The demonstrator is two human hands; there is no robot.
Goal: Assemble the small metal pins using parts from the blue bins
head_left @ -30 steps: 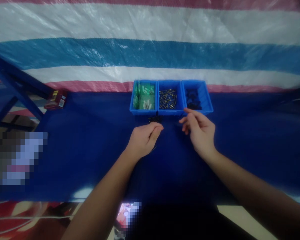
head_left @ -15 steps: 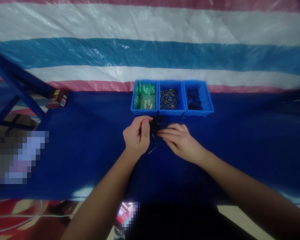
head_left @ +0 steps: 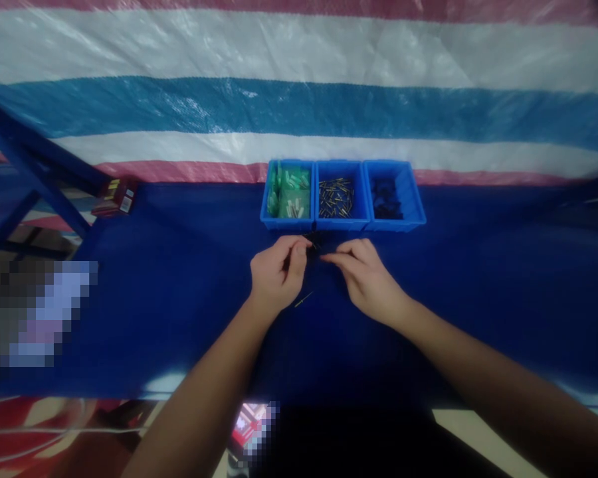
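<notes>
My left hand [head_left: 276, 272] is curled in a pinch on a small dark part near the front of the bins. My right hand [head_left: 361, 272] reaches in from the right, its fingertips pinched together at the same small dark parts [head_left: 315, 243] lying on the blue cloth. What each pinch holds is too small to name. A thin pin [head_left: 303, 300] lies loose on the cloth just below my left hand. Behind the hands stand three blue bins: the left bin [head_left: 266, 199] with green and white pieces, the middle bin [head_left: 361, 199] with brass pins, the right bin [head_left: 413, 199] with black parts.
A dark blue cloth [head_left: 169, 292] covers the table. A red box [head_left: 115, 196] lies at its far left corner beside a blue metal frame [head_left: 34, 166]. A striped tarp [head_left: 299, 99] hangs behind.
My right hand swung left from the right bin to the dark parts in front of the bins. My left hand turned and closed its fingers into a pinch beside it.
</notes>
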